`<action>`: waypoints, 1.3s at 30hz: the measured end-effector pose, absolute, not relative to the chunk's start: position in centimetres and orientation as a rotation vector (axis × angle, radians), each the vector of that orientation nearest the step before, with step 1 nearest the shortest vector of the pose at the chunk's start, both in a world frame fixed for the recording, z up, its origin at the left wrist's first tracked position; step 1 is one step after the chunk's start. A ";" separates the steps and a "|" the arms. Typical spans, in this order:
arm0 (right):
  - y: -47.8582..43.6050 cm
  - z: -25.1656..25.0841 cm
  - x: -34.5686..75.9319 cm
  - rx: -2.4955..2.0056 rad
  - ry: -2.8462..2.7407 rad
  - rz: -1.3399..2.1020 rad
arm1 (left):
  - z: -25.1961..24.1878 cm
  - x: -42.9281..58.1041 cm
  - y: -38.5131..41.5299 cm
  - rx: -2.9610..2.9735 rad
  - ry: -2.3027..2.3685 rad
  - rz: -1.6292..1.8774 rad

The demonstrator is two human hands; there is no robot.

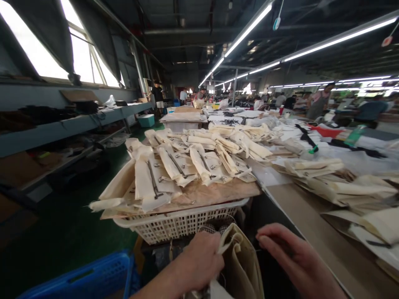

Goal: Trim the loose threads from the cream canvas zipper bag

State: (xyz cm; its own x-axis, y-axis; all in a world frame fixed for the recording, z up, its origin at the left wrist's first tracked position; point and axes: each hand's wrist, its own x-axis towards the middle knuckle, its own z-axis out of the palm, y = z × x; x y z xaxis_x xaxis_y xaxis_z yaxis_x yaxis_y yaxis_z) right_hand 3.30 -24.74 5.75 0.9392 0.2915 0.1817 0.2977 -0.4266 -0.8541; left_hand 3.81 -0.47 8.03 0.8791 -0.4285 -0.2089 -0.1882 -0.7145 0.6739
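My left hand (204, 257) is closed on the edge of a cream canvas piece (245, 265), folded in layers and standing upright low in the head view. Just right of it is my right hand (289, 253), apart from the canvas, its thumb and forefinger tips pinched together. A faint thin line shows by those fingertips, but what they hold is too small to make out. Beyond both hands, several cream canvas pieces with dark zippers (179, 164) lie on a brown board (215, 193) on top of a white plastic basket (187, 222).
A blue crate (84, 278) stands at lower left. To the right runs a long table (314, 207) with more folded canvas (339, 178) and a red tray (327, 131). Shelving (62, 124) lines the left wall. A person (322, 101) stands at far right; others are farther back.
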 end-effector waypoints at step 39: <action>-18.5 7.5 10.1 -2.260 -0.964 0.354 | 7.7 1.0 3.4 1.786 0.036 -0.583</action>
